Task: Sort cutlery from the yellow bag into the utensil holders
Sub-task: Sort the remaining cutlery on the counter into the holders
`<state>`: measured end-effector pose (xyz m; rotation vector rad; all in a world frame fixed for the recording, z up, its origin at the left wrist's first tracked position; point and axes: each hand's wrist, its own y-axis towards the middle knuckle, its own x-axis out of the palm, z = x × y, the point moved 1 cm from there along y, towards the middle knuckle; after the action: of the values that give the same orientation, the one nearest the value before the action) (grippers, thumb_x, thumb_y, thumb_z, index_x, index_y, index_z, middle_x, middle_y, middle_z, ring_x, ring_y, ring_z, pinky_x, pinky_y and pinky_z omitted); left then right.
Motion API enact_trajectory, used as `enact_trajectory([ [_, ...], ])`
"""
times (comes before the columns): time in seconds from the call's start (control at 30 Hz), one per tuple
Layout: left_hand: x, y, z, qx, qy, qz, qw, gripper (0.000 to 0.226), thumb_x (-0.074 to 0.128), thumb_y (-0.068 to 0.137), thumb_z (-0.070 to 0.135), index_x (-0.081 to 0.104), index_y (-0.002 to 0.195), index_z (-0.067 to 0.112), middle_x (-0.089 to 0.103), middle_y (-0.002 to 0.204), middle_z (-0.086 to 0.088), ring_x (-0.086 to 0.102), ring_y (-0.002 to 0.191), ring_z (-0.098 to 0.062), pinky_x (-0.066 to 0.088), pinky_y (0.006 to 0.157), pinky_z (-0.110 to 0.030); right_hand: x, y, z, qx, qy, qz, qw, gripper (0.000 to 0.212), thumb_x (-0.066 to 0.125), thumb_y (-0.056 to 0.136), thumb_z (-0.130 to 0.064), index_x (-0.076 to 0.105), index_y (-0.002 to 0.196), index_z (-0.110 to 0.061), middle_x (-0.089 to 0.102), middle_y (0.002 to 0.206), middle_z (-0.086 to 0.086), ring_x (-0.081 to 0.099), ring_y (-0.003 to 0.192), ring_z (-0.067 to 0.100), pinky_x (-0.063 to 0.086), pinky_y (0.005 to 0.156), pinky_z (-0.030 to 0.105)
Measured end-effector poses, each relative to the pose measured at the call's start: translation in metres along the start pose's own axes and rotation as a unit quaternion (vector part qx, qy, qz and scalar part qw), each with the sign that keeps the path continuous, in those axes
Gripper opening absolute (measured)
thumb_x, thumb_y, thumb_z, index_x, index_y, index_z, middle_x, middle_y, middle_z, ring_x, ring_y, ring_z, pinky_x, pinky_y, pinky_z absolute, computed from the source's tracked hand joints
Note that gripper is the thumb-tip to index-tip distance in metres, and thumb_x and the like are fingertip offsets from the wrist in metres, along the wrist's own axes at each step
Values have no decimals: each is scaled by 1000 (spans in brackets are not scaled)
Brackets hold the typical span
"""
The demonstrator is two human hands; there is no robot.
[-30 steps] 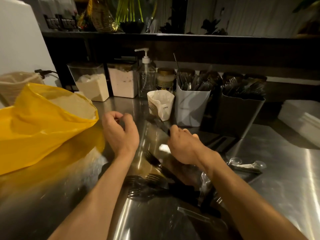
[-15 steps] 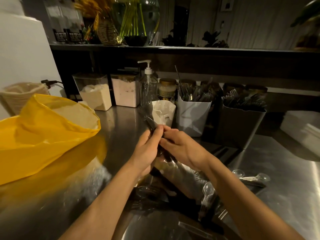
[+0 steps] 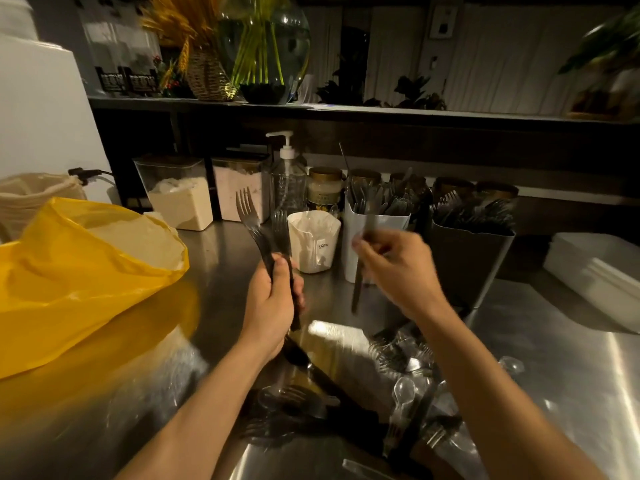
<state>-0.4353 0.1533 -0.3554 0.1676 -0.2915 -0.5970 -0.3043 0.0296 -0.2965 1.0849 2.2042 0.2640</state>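
Mid-sort here. Gripping two black forks (image 3: 280, 230) in the left hand (image 3: 273, 299), curled tight round the handles, tines up, raised above the steel counter (image 3: 554, 341). Pinching a single dark piece (image 3: 367, 233) in the right hand (image 3: 398, 268), between thumb and fingertips, upright, just in front of the white utensil holder (image 3: 394, 221). Probably a knife, though too blurred to swear to. Already well stocked, that white holder, and likewise the dark holder (image 3: 464, 268) to its right, bristling with fork tines. Off to the left, slumped and open-mouthed, the yellow bag (image 3: 86, 271), contents hidden from here. Plenty left to sort below the wrists: a loose pile of cutlery (image 3: 398, 375) on the counter, dark tines and clear plastic spoons (image 3: 403, 389) mixed together.

Next, by the look of it: dropping the right-hand piece among its own kind in the white holder, then carrying the forks across to the dark one. Calls for a clean vertical entry between pieces already standing there, and a release only after clearing the rim. Worth steering wide of the paper cup (image 3: 313, 244) just beside the white holder.
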Motion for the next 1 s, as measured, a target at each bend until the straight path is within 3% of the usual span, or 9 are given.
enact_trajectory([
  [0.1, 0, 2, -5, 8, 32, -2, 999, 26, 36, 109, 32, 55, 99, 17, 50, 68, 3, 48, 62, -16, 46, 58, -30, -31, 28, -10, -34, -8, 118, 992, 10, 66, 97, -19, 69, 106, -20, 71, 96, -6, 70, 88, 7, 62, 83, 33],
  [0.33, 0, 5, -12, -11, 63, -20, 998, 23, 38, 108, 32, 60, 109, 25, 51, 76, 1, 52, 71, -12, 48, 62, -22, -70, 86, -46, -112, -67, 299, 945, 45, 70, 93, -12, 42, 127, -6, 69, 104, 7, 72, 90, 20, 63, 80, 40],
  [0.57, 0, 5, -11, -27, 43, -71, 996, 25, 38, 109, 29, 61, 111, 21, 56, 76, -1, 54, 73, -16, 47, 73, -34, -43, 126, -11, 94, -245, 88, 961, 39, 67, 93, -47, 62, 114, -15, 64, 118, 9, 54, 117, 31, 47, 87, 43],
  [0.67, -1, 4, -14, -33, 57, -76, 995, 24, 39, 109, 25, 62, 112, 21, 57, 84, -3, 56, 77, -13, 47, 75, -31, -37, 107, -11, 54, -194, 196, 960, 53, 72, 89, -43, 53, 131, -17, 48, 134, 10, 40, 130, 32, 45, 99, 47],
  [0.73, -2, 4, -16, -45, 65, -71, 994, 21, 41, 108, 22, 62, 112, 21, 59, 89, -4, 59, 80, -12, 49, 76, -26, -28, 80, -22, -66, -159, 243, 955, 29, 68, 92, -25, 58, 118, -18, 52, 122, 6, 46, 120, 26, 46, 94, 37],
  [0.8, -4, 4, -16, -72, 35, -78, 994, 19, 42, 107, 16, 61, 108, 16, 57, 83, -5, 57, 74, -14, 47, 71, -26, -16, 51, -31, -115, -140, 149, 972, 11, 65, 93, -13, 60, 100, -21, 56, 102, -4, 56, 99, 15, 47, 82, 24],
  [0.87, -5, 6, -15, -88, -49, -73, 992, 18, 41, 106, 9, 57, 98, 9, 47, 69, -2, 45, 64, -16, 37, 62, -29, -1, 21, -43, -55, -141, -75, 986, 13, 62, 97, -16, 58, 86, -23, 57, 83, -9, 62, 84, 13, 51, 73, 24],
  [0.93, -10, 12, -16, -86, -83, -25, 993, 22, 38, 104, 3, 52, 89, 10, 39, 61, 2, 36, 55, -12, 32, 57, -29, 18, -7, -48, 11, -212, -304, 929, 28, 62, 98, -28, 59, 71, -23, 57, 71, -6, 67, 85, 26, 56, 81, 39],
  [1.0, -15, 15, -19, -73, -79, 13, 994, 25, 36, 103, 6, 49, 84, 14, 36, 56, 4, 32, 49, -12, 34, 57, -32, 38, -30, -50, 26, -338, -448, 827, 41, 65, 92, -50, 66, 66, -19, 60, 63, -6, 65, 75, 19, 56, 86, 36],
])
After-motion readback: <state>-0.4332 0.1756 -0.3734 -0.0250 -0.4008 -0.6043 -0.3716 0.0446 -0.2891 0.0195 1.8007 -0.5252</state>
